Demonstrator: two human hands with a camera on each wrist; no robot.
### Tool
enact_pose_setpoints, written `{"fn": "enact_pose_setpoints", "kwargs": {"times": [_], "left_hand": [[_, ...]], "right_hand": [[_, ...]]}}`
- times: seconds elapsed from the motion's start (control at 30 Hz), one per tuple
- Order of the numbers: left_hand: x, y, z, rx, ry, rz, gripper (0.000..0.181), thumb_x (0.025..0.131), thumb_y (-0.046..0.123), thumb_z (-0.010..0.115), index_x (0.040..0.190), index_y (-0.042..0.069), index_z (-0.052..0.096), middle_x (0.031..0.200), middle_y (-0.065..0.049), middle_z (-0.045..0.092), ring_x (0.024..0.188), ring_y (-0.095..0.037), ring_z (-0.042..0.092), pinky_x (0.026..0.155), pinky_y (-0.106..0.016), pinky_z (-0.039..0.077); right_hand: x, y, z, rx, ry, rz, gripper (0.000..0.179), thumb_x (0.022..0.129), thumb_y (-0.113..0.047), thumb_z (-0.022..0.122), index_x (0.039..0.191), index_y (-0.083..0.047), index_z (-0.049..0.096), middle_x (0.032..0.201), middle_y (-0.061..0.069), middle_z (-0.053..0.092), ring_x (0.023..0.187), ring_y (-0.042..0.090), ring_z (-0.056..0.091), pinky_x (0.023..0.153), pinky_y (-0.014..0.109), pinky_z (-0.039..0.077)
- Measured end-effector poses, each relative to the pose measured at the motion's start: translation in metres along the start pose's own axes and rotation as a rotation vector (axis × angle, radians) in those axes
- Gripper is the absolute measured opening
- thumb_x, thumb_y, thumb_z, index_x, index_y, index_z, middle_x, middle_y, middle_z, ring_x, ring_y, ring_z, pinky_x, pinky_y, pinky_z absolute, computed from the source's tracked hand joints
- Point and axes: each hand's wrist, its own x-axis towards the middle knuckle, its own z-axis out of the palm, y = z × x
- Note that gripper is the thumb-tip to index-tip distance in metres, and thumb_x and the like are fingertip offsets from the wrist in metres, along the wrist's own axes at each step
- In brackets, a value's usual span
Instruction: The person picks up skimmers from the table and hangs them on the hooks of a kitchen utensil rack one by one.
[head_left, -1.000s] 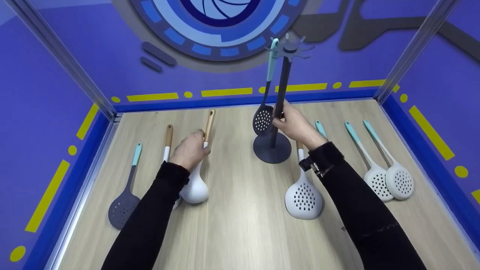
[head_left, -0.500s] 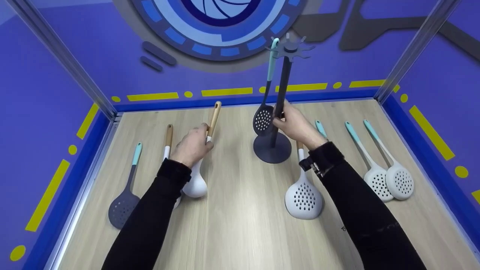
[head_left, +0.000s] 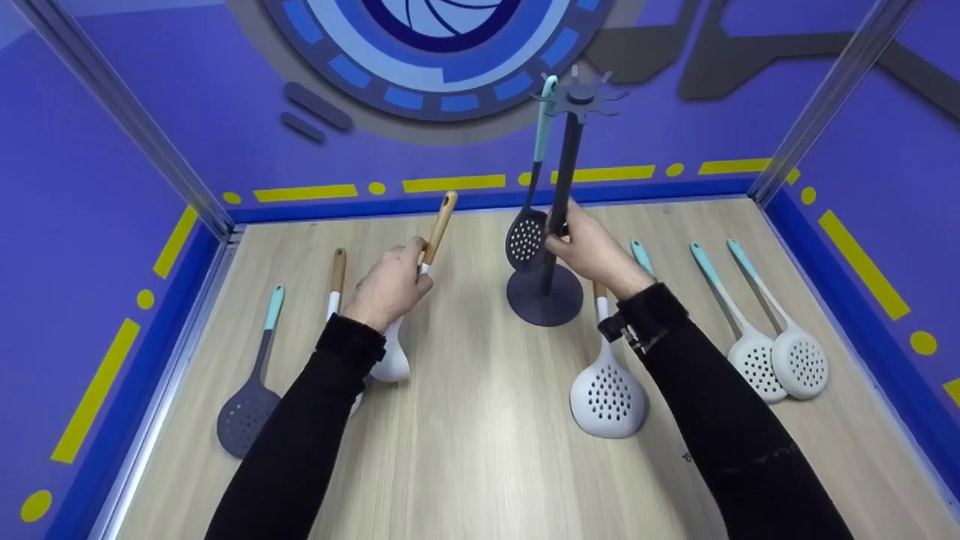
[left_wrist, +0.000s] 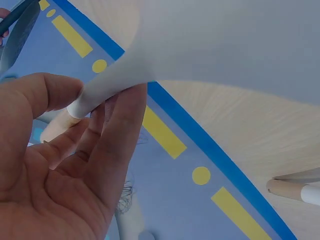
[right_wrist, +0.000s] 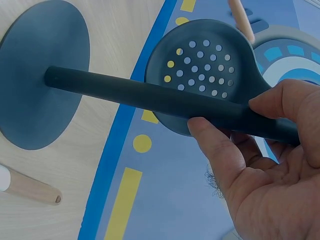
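My left hand [head_left: 390,286] pinches a white ladle with a wooden handle [head_left: 440,225] near where handle and white neck meet. The handle tilts up to the right, and the hand covers part of the neck. In the left wrist view thumb and fingers press on the ladle's neck [left_wrist: 112,82]; its white head fills the upper right. My right hand [head_left: 596,251] grips the pole of a dark utensil stand [head_left: 546,304] with a spoked top. A dark skimmer with a mint handle [head_left: 525,241] hangs from the stand's left side, also behind the pole in the right wrist view.
On the wooden table [head_left: 480,450], a dark slotted turner [head_left: 247,416] and another wooden-handled utensil [head_left: 338,274] lie left. A white skimmer [head_left: 607,397] lies below the right wrist; two white mint-handled skimmers [head_left: 799,364] lie right. Purple panels enclose the back and sides.
My left hand has moved up and to the right with the ladle, its handle end rising towards the stand. The right hand and stand have stayed in place.
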Motion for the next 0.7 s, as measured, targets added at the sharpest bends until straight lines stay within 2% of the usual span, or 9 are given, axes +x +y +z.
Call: {"fn": "enact_pose_setpoints", "kwargs": {"times": [0.27, 0.7], "left_hand": [[0.001, 0.006, -0.004, -0.022, 0.024, 0.016, 0.055, 0.113, 0.011, 0.067, 0.168, 0.006, 0.057, 0.13, -0.021, 0.077, 0.093, -0.029, 0.072, 0.073, -0.042, 0.062], [0.003, 0.015, -0.009, -0.062, 0.069, 0.065, 0.053, 0.114, 0.01, 0.066, 0.167, 0.009, 0.058, 0.131, -0.018, 0.077, 0.09, -0.027, 0.071, 0.071, -0.038, 0.06]], "right_hand": [[0.0, 0.0, -0.001, 0.01, -0.007, 0.001, 0.025, 0.116, -0.001, 0.06, 0.139, 0.005, 0.053, 0.137, 0.028, 0.068, 0.138, 0.047, 0.073, 0.117, 0.059, 0.064], [0.0, 0.001, 0.0, 0.011, -0.005, 0.007, 0.024, 0.117, -0.002, 0.061, 0.139, 0.003, 0.054, 0.138, 0.027, 0.067, 0.137, 0.046, 0.073, 0.116, 0.059, 0.065]]}}
